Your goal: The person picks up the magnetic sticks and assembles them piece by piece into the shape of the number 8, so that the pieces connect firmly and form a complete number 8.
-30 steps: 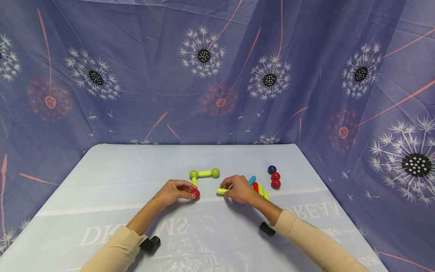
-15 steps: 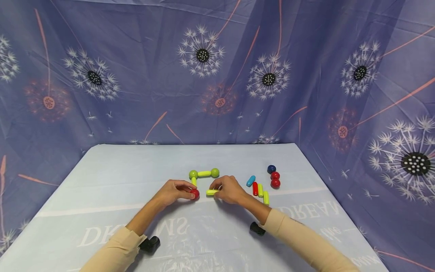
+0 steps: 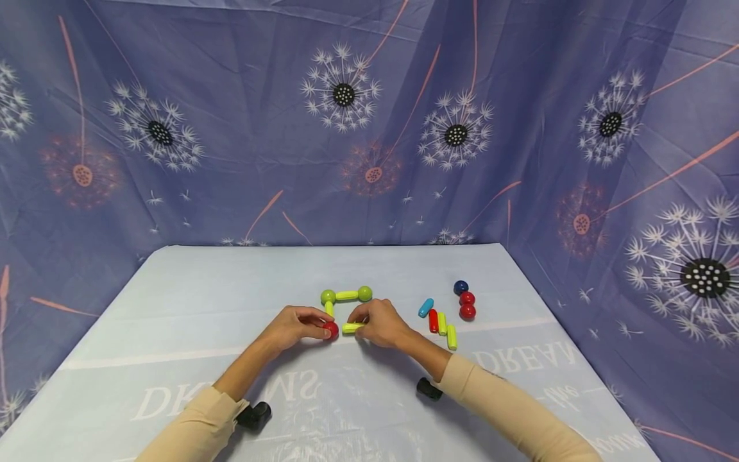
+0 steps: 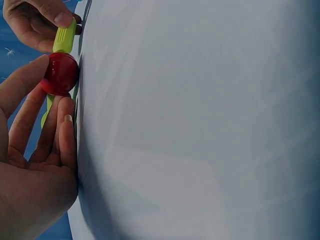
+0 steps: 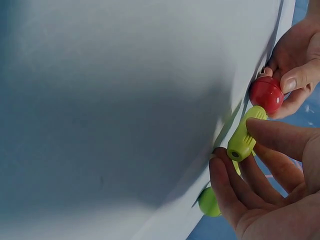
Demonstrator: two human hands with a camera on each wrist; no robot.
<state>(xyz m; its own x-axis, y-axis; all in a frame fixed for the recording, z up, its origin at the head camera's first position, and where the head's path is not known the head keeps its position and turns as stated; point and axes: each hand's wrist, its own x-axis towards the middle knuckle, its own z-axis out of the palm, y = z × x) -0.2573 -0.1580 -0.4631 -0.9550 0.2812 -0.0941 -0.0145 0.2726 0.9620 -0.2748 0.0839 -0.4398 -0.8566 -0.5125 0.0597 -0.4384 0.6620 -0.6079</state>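
Yellow-green ridged rod [image 3: 350, 328], pinched in the right hand [image 3: 379, 323] near the middle of the pale table [image 3: 231, 282], has its end just beside a glossy red ball [image 3: 331, 330]. The left hand [image 3: 293, 326] grips that ball, behind which a second yellow-green rod [image 3: 329, 308] leads to a shiny green ball [image 3: 328, 296].

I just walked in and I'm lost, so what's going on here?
A person's left grip holds a red ball at the near end of an L-shaped chain of green balls and yellow-green rods. The right grip pinches a separate ridged rod, one end facing that ball, with a slim gap in the head view. To the right lie four more rods, and farther right a dark blue ball and two other red balls.
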